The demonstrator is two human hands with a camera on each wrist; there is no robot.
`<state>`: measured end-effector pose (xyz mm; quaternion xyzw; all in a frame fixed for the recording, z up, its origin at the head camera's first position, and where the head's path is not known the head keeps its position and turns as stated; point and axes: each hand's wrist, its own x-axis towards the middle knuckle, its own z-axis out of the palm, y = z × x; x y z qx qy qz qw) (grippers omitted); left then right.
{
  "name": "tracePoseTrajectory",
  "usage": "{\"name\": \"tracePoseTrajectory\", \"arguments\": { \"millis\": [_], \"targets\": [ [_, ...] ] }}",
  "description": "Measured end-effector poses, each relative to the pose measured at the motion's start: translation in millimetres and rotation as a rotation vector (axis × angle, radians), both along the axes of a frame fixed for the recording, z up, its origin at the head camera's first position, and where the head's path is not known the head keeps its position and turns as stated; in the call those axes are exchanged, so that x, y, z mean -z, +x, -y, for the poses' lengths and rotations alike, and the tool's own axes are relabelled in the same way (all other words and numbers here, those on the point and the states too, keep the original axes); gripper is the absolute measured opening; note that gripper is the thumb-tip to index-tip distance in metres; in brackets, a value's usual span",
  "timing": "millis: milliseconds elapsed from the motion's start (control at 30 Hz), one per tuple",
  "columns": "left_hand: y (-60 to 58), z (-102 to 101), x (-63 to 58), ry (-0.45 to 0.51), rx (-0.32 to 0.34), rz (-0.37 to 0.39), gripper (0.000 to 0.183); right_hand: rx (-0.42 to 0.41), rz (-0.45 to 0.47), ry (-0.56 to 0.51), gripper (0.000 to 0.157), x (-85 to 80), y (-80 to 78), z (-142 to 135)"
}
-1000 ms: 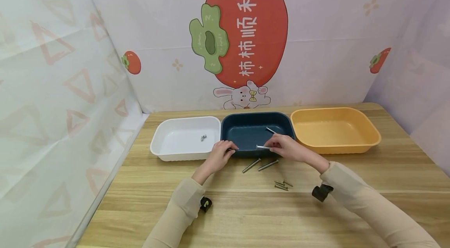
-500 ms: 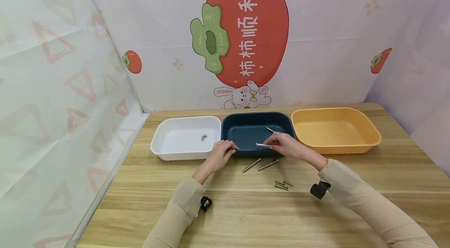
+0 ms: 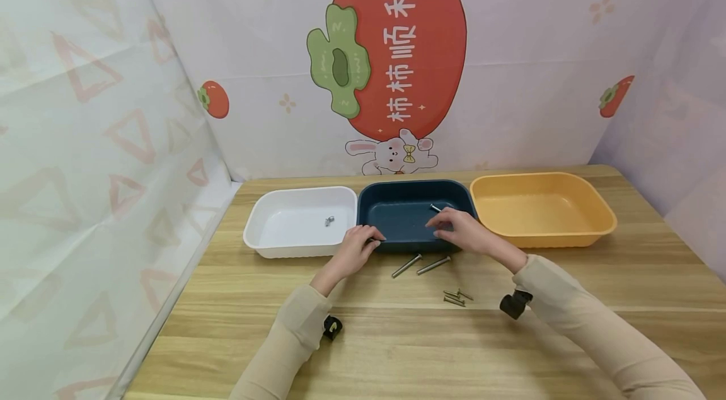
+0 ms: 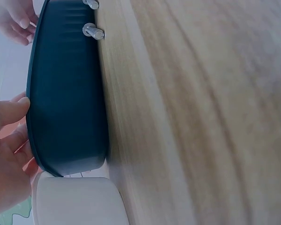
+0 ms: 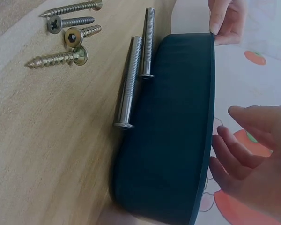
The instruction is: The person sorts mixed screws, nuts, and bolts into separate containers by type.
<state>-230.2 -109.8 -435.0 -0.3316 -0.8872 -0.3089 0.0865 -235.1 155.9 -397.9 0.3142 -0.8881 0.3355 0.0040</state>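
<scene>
My left hand (image 3: 355, 249) grips the near rim of the dark blue tray (image 3: 397, 248) close to its left corner. In the left wrist view its thumb lies on the outer side of the rim. My right hand (image 3: 462, 231) is over the right part of this tray, thumb and fingers apart with nothing between them. A silver bolt (image 3: 435, 208) lies in the tray, partly hidden behind the right hand. Two long bolts, a left one (image 3: 406, 266) and a right one (image 3: 433, 265), lie on the table just in front of the tray.
Several short screws (image 3: 455, 298) lie on the wooden table (image 3: 397, 349) nearer to me. Left of the dark tray stands a white tray (image 3: 272, 251) holding small metal pieces (image 3: 329, 221). A yellow tray (image 3: 544, 240) stands to the right. A printed cloth (image 3: 510, 123) hangs behind.
My right thumb and fingers have spread and let go of the silver bolt they held over the dark blue tray. The left hand keeps its place on the rim.
</scene>
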Motion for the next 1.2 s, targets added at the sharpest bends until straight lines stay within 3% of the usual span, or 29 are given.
{"name": "tracePoseTrajectory", "arguments": {
  "millis": [633,833,1200],
  "targets": [
    [-0.2,-0.1,0.2,-0.017,-0.002,0.005,0.009,-0.037,0.038,-0.037,0.019,-5.5,19.5,-1.8],
    [0.1,-0.5,0.4,-0.004,0.007,-0.015,0.008,-0.068,0.028,-0.055,0.017,-2.3,24.0,-2.4],
    [0.1,-0.6,0.7,0.01,0.004,0.002,0.008,-0.107,0.089,-0.039,0.018,5.8,36.1,-4.8]
  ]
}}
